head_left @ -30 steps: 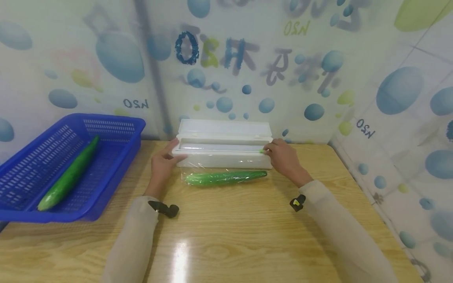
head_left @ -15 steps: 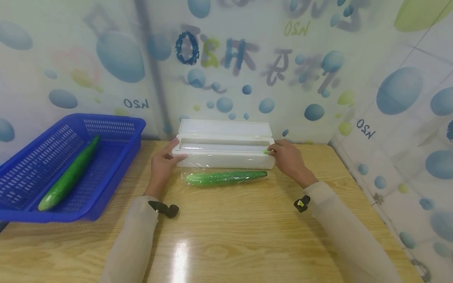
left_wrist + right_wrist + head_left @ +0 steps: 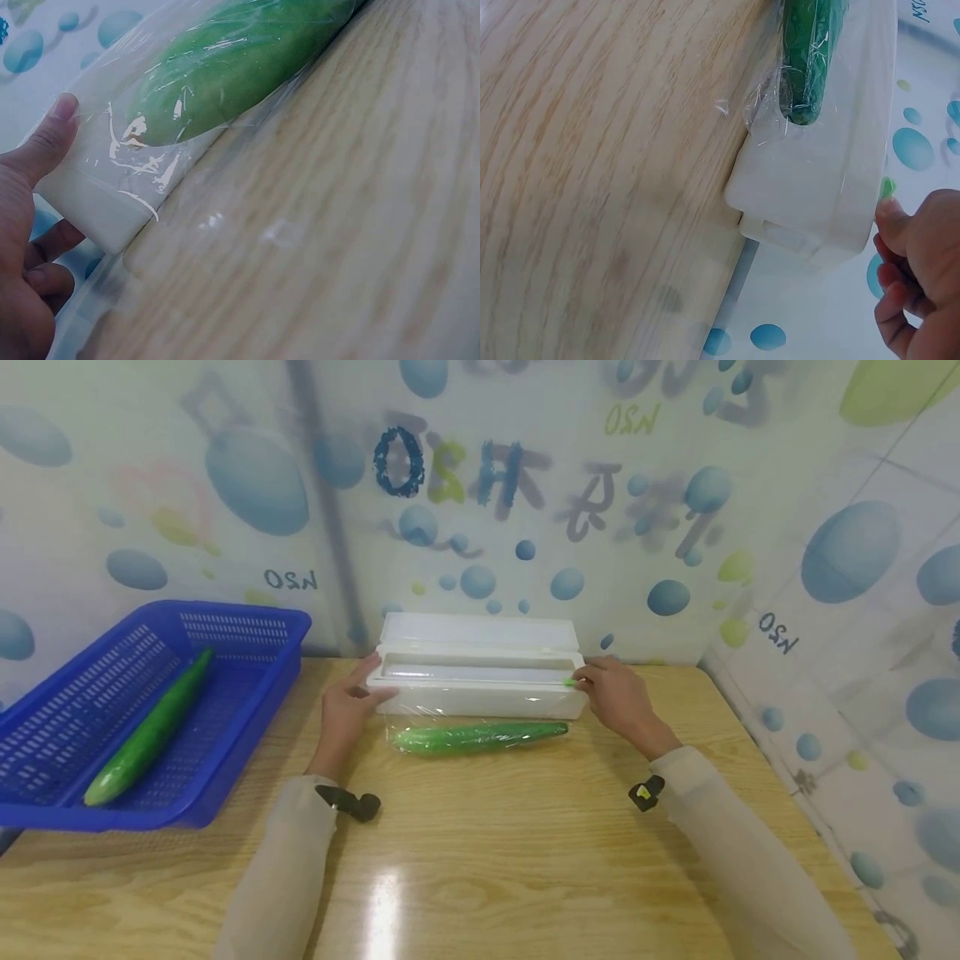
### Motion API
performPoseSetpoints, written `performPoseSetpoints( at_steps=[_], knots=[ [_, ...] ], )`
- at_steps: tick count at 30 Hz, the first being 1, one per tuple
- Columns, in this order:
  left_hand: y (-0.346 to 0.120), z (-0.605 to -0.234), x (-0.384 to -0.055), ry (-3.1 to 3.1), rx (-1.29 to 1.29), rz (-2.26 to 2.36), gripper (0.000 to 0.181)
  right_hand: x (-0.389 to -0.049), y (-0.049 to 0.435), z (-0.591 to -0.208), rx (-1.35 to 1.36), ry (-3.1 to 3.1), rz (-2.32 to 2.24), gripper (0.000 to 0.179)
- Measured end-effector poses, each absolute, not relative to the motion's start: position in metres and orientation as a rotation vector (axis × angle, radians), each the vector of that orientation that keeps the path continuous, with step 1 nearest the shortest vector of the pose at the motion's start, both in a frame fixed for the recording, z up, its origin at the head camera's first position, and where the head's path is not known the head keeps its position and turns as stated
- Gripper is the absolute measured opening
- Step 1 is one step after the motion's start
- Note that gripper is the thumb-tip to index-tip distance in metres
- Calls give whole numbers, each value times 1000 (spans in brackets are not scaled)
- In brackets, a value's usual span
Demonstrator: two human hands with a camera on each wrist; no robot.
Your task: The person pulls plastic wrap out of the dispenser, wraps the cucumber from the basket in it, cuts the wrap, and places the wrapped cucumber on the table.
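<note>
A white cling film box (image 3: 480, 700) stands against the wall with its lid tipped up behind it. My left hand (image 3: 345, 710) grips the box's left end, thumb (image 3: 60, 124) on the front and fingers reaching round the end. At the right end, my right hand (image 3: 618, 695) pinches a small green slider (image 3: 569, 682) on the front edge, its tip just showing in the right wrist view. Clear cling film (image 3: 150, 161) hangs over the box's front. It covers a cucumber (image 3: 480, 737) lying on the table along the box.
At the left stands a blue perforated basket (image 3: 247, 735) with another cucumber (image 3: 150, 735) in it. The wood-grain table (image 3: 487, 860) meets a patterned wall (image 3: 480, 543) at the back and another at the right. Wrist cameras sit on both cuffs.
My right hand has moved a little to the right along the box's front edge, the green slider with it. The left hand, the cucumber and the basket have stayed put.
</note>
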State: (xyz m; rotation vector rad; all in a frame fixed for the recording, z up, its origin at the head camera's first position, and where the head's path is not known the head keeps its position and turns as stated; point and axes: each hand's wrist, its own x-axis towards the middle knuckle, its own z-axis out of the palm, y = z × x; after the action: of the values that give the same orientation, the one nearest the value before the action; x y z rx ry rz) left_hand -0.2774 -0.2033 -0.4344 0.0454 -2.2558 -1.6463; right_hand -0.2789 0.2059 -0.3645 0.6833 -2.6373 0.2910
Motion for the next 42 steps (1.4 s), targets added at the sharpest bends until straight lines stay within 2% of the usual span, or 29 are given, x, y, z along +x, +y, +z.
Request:
performPoseSetpoints(
  at_steps=[21,27,31,37,42],
  knots=[
    [-202,-433,-277,-2223,67,-1705,64,-281,223,-370,681,-2568,369,10],
    [-200,-430,-275,-2196,74,-1764,65,-280,224,-368,633,-2607,451,16],
    [-199,-430,-272,-2230,66,-1735,66,-267,224,-371,535,-2587,600,23],
    [-200,-423,-270,-2294,109,-1685,67,-238,219,-387,573,-2536,975,18],
    [-199,-422,-270,-2304,92,-1691,66,-237,216,-410,475,-2775,1243,33]
  ],
)
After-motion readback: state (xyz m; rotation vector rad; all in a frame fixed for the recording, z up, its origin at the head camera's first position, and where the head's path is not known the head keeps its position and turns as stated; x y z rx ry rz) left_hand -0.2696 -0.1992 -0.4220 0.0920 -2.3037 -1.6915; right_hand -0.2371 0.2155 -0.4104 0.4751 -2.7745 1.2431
